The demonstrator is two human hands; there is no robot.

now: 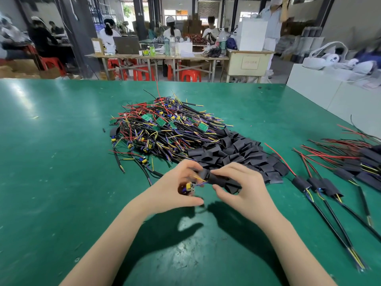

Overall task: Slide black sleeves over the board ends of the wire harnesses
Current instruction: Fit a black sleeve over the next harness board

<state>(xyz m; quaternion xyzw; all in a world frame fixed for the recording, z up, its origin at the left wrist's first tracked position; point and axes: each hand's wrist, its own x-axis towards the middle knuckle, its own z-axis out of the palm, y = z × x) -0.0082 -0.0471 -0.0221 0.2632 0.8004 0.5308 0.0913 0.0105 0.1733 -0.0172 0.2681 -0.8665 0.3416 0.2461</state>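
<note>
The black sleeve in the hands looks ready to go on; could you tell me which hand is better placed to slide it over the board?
Probably the right hand: it pinches the black sleeve, while the left hand holds the board end beside its opening.

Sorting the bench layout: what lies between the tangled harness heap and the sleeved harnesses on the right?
In the head view, a pile of loose black sleeves lies between the harness heap and the sleeved harnesses.

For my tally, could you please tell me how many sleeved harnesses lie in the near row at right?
3: black-sleeved harnesses side by side, left, middle, right. More lie heaped behind, partly hidden.
</note>
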